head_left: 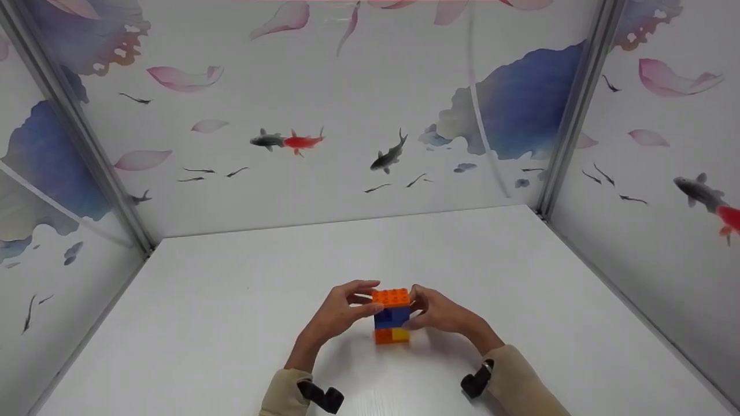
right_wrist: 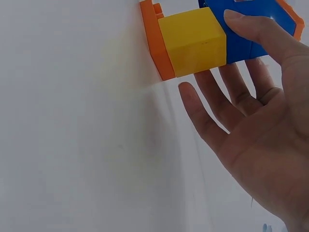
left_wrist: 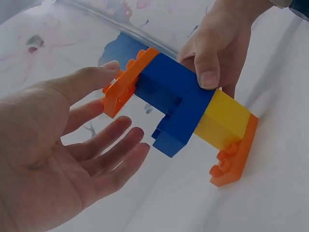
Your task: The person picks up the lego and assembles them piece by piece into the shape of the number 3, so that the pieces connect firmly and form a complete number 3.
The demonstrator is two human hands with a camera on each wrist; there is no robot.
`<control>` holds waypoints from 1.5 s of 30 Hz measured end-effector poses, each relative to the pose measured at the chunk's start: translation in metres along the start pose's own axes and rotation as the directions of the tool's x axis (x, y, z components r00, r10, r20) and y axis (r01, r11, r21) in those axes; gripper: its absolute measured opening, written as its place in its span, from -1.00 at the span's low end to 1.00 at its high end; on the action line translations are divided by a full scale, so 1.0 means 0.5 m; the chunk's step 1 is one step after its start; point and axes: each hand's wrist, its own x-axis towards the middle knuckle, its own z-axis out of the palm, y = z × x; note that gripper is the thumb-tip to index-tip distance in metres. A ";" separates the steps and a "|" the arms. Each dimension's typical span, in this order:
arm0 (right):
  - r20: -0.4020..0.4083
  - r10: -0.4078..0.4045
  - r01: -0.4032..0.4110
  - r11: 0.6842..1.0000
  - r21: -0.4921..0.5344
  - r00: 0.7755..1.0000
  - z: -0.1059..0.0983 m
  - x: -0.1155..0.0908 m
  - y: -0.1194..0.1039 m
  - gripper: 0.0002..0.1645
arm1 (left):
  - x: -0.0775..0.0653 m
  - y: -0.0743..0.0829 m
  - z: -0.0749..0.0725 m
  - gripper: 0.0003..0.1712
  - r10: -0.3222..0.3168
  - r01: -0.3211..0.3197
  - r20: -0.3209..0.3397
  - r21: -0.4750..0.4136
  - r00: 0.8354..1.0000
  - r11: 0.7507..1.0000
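A small tower of toy building bricks stands upright on the white table. Lowest is an orange brick (left_wrist: 241, 159) with a yellow brick (right_wrist: 193, 41) on one side of it. Blue bricks (left_wrist: 176, 89) form the middle, with a stepped notch on one side. An orange brick (head_left: 391, 297) with studs caps the top. My left hand (head_left: 341, 306) pinches that top brick between thumb and index finger, its other fingers spread loosely. My right hand (head_left: 442, 312) grips the blue bricks, thumb (right_wrist: 236, 19) on one face and fingers behind the tower.
The white table (head_left: 231, 294) extends around the tower. Panels (head_left: 347, 92) printed with fish and petals enclose its back and sides, joined by metal posts (head_left: 578, 110) at the corners. Dark wrist devices (head_left: 324, 396) sit at both beige sleeves (head_left: 523, 378).
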 end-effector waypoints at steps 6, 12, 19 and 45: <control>-0.023 -0.004 0.004 1.000 -0.002 1.000 0.003 -0.002 -0.001 -0.55 | -0.001 -0.021 -0.003 -0.38 -0.011 0.011 0.006 -0.040 1.000 0.999; -0.033 -0.029 0.029 1.000 0.006 0.999 0.006 -0.004 -0.007 -0.57 | 0.003 -0.032 -0.005 -0.41 -0.011 0.011 0.009 -0.073 1.000 0.997; -0.086 -0.030 0.033 0.999 0.041 0.996 0.010 0.002 -0.029 -0.48 | 0.010 -0.033 -0.004 -0.39 0.024 -0.046 -0.125 -0.171 0.992 0.984; -0.479 0.020 0.049 0.990 0.130 0.878 0.062 0.049 -0.124 -0.32 | 0.005 -0.032 0.003 -0.06 0.034 -0.058 -0.215 -0.107 0.976 0.993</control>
